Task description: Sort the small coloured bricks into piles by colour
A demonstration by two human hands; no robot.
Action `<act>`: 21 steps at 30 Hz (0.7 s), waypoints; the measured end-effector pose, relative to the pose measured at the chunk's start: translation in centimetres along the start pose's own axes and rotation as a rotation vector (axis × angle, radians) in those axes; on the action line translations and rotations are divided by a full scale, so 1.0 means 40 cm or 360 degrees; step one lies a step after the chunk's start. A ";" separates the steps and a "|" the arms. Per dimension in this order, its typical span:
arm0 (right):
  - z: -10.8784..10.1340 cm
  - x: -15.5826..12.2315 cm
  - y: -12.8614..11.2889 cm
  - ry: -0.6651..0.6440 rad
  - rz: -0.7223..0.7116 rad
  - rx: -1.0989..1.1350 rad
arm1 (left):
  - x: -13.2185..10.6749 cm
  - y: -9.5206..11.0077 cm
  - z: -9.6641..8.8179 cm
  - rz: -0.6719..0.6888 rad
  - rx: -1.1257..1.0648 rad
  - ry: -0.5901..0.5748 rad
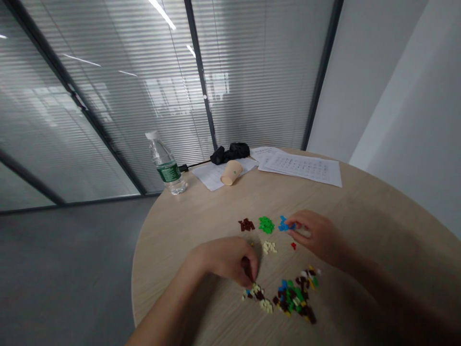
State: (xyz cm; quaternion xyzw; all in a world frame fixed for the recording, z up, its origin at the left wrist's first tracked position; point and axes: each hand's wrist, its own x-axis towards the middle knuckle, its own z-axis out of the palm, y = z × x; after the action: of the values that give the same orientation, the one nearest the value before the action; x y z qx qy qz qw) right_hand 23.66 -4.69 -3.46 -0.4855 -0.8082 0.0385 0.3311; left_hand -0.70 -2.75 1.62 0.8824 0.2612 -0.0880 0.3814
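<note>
My right hand [319,235] is at the small pile of blue toy bricks [282,224], with thumb and forefinger closed around a blue brick at its right edge. My left hand [228,259] reaches down to a small mixed pile of mostly cream and brown bricks [257,293]. Its fingertips are pinched together at that pile, and what lies between them is hidden. Beside it spreads a larger mixed pile [293,298] of green, brown, blue and yellow bricks. Sorted groups lie farther back: brown bricks [247,224], green bricks [266,224], cream bricks [269,247] and a little red [293,245].
On the round wooden table [162,259] a water bottle [167,166] stands at the back left. A paper cup [231,172] lies on its side on a sheet, near a black bundle [230,153]. Printed papers [302,167] lie at the back right. Behind is a glass partition with blinds.
</note>
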 end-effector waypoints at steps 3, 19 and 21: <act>-0.005 0.007 0.054 0.0006 0.0173 -0.0116 | 0.000 0.001 0.001 0.0010 0.0008 0.0017; 0.035 0.003 0.085 -0.0136 0.0281 0.0046 | 0.006 -0.009 -0.001 -0.0038 0.0029 -0.0049; 0.032 0.004 0.080 -0.0133 0.0301 0.0056 | 0.005 -0.010 0.000 -0.0019 0.0018 -0.0034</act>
State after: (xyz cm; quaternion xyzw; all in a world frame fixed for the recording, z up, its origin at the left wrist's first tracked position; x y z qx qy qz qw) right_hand 25.32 -2.55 -5.64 -0.5518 -0.7710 0.1040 0.3005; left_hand -0.75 -2.42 1.29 0.8819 0.2617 -0.1013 0.3788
